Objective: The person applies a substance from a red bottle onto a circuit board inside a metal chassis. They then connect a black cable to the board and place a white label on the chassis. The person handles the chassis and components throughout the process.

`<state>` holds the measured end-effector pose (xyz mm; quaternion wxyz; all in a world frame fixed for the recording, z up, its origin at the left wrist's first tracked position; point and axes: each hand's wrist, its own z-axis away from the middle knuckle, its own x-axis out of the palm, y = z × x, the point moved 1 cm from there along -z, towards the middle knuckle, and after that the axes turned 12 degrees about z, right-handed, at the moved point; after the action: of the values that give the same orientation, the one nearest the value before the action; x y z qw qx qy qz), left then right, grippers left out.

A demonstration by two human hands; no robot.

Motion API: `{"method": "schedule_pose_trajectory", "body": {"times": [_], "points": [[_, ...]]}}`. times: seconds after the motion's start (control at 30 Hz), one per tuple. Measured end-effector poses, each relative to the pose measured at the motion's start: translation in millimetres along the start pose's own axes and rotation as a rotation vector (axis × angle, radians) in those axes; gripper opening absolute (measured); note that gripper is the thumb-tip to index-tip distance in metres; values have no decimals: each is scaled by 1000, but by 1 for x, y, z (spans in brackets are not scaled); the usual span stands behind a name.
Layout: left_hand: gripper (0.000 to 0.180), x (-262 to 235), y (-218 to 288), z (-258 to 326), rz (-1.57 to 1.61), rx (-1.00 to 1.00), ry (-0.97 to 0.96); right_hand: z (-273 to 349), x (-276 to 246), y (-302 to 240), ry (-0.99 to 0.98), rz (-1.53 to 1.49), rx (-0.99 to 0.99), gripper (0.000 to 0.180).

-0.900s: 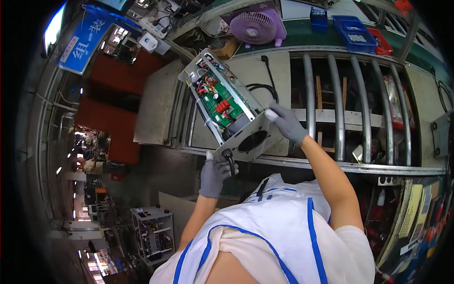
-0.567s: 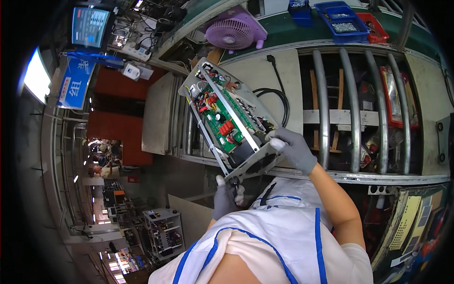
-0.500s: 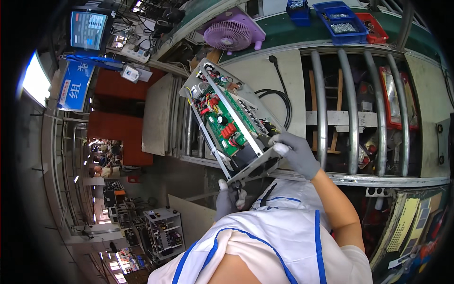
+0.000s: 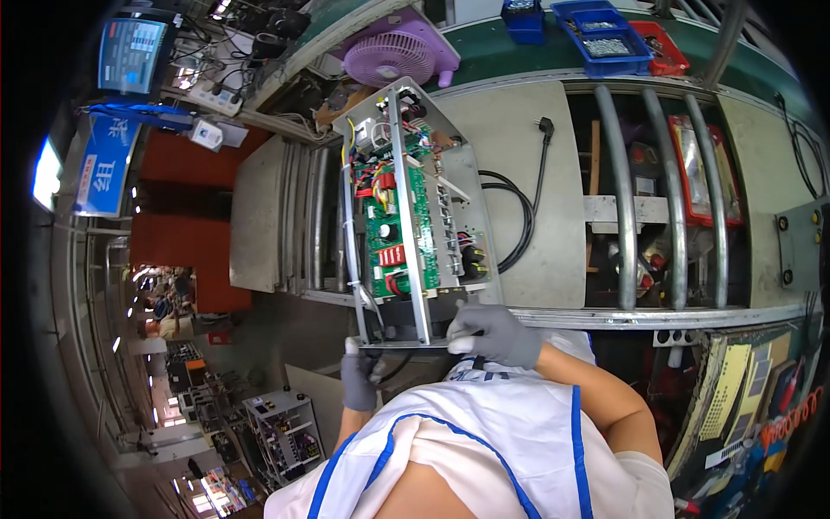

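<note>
An open metal chassis (image 4: 413, 233) lies on the bench before me, its long side running away from me. Inside it are a green circuit board (image 4: 389, 227), red parts, coloured wires and a long metal bar across the top. My left hand (image 4: 358, 379), in a grey glove, is closed at the near left corner, thumb up against the edge; its fingers are partly hidden. At the near right corner my gloved right hand (image 4: 501, 336) pinches the edge. A black power cord (image 4: 526, 216) with a plug lies coiled beside the chassis on a pale board (image 4: 553, 272).
Metal rollers (image 4: 670, 199) lie right of the pale board. A purple fan (image 4: 389, 59), blue bins of small metal parts (image 4: 612, 67) and a red bin (image 4: 664, 48) stand at the back. A screen (image 4: 130, 56) is at far left, a panel stack (image 4: 259, 216) left of the chassis.
The chassis has turned from a slant to nearly straight ahead of me, with both hands at its near end. The pale board with the cord has slid right, covering one roller.
</note>
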<state>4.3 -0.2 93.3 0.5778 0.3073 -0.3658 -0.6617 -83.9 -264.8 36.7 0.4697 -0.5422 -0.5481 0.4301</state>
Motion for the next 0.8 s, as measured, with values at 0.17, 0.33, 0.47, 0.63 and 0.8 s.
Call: {"method": "schedule_pose_trajectory", "body": {"times": [0.17,0.33,0.47,0.63,0.8], "points": [[58,-38,14,-30,58,-17,-26,-14,33,6,-18,28,-24,24],[59,-35,8,-38,40,69,60,-9,56,16,-86,8,-20,23],[53,-48,22,-58,37,30,30,-26,79,32,-217,60,-98,14],[46,-67,18,-77,33,142,125,-45,74,15,-393,242,-31,19],[38,-89,41,-87,-741,637,259,-68,-15,-3,-188,255,102,30]]}}
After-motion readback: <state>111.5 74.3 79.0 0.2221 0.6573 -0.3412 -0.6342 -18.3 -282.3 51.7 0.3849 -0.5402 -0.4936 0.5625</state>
